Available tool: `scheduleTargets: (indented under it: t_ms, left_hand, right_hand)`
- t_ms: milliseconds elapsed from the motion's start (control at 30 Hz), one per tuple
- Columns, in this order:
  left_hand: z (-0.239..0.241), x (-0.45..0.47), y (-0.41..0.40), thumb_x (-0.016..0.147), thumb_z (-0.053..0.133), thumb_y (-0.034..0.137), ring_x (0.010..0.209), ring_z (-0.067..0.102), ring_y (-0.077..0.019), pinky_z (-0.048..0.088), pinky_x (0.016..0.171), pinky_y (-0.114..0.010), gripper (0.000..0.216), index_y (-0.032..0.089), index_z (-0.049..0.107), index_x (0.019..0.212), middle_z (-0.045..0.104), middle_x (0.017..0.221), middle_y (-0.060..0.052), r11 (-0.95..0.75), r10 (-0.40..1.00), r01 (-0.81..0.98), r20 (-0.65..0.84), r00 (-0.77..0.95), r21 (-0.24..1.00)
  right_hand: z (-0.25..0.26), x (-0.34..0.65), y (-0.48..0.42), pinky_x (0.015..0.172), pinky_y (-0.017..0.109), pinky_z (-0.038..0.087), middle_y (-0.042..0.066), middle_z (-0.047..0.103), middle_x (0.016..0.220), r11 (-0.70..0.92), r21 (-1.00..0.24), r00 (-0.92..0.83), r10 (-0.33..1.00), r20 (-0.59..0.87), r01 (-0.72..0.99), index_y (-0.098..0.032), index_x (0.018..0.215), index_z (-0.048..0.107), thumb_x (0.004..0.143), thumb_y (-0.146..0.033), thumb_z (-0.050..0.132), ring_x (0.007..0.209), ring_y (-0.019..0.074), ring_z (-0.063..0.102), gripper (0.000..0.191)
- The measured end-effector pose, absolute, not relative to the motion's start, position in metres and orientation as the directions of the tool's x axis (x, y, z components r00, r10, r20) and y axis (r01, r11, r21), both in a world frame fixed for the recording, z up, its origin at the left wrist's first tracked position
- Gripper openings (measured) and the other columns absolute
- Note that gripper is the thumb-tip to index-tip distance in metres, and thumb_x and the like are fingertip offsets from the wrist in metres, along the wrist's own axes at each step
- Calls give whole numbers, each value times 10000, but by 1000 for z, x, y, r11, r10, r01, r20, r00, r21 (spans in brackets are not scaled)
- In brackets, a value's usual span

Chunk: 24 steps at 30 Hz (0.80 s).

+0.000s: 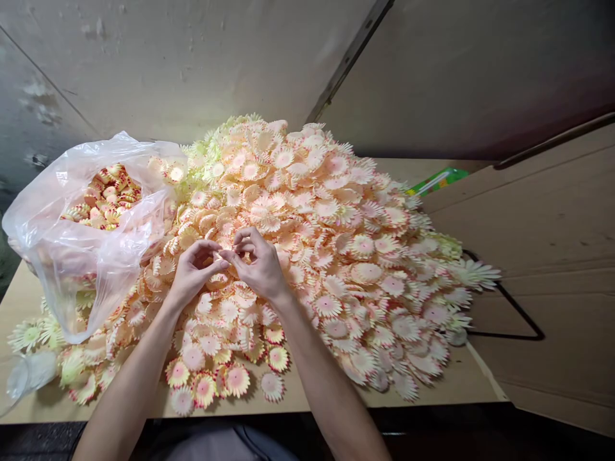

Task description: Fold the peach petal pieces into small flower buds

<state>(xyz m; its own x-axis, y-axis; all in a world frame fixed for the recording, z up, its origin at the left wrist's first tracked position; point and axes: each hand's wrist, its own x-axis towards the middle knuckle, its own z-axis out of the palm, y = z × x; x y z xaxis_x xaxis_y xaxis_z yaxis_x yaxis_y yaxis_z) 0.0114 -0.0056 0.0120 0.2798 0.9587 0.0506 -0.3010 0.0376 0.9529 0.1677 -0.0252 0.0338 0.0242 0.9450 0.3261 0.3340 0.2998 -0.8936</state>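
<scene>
A broad heap of artificial flower petal discs (307, 211), pale pink and cream with fringed edges, covers the middle of the table. Over its near left part, my left hand (195, 267) and my right hand (259, 266) meet with fingertips almost touching. Each hand is closed in a pinch of thumb and finger. Whatever lies between the fingertips is small and pale and blends into the heap, so I cannot make it out. Below my wrists, several yellow flower discs with red tips (204, 387) lie near the table's front edge.
At left stands an open translucent plastic bag (45, 211) holding curled red-and-yellow flower pieces (108, 198). A clear plastic item (29, 378) lies at the front left. A cardboard sheet (542, 269), a bent black rod (521, 310) and a green packet (439, 181) are on the right. A wall (192, 64) rises behind.
</scene>
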Motion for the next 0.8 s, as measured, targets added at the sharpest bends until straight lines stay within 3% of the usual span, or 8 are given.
scheduleTargets:
  t_ms: [200,367,467,567,800]
  left_hand:
    - [10,10,-5,641,881,270,742,610,-99,529,719,-212,315,161,646,820,640,797,2,48,952,-303,48,301,952]
    - [8,7,-3,677,862,268,807,624,-97,537,733,-189,311,185,654,893,648,868,-3,27,979,-350,45,198,936]
    - [9,7,-3,712,839,290,789,621,-91,538,688,-174,290,197,663,924,645,882,-4,36,977,-389,48,206,921]
    - [9,7,-3,737,818,318,754,621,-92,552,670,-190,244,191,682,893,637,873,-4,56,969,-391,43,241,919]
    - [7,8,-3,641,883,266,742,649,-102,551,727,-213,241,165,724,790,694,801,-10,85,939,-305,25,342,949]
  right_hand:
    - [36,168,-26,601,234,485,-38,573,773,313,-901,-6,945,326,300,-240,899,474,814,-349,740,639,111,626,299]
    - [33,175,-23,713,251,537,16,640,998,235,-962,-34,972,233,141,-235,991,551,798,-402,749,789,127,677,323]
    - [30,179,-23,668,253,530,-8,648,871,177,-975,-18,984,176,131,-237,976,546,767,-402,777,746,137,677,352]
    - [32,179,-24,595,251,486,-49,581,711,208,-956,34,975,220,205,-248,943,501,770,-373,779,641,127,624,351]
    - [37,172,-27,508,249,376,-80,495,633,257,-931,-43,966,255,258,-255,928,453,833,-365,714,523,93,489,299]
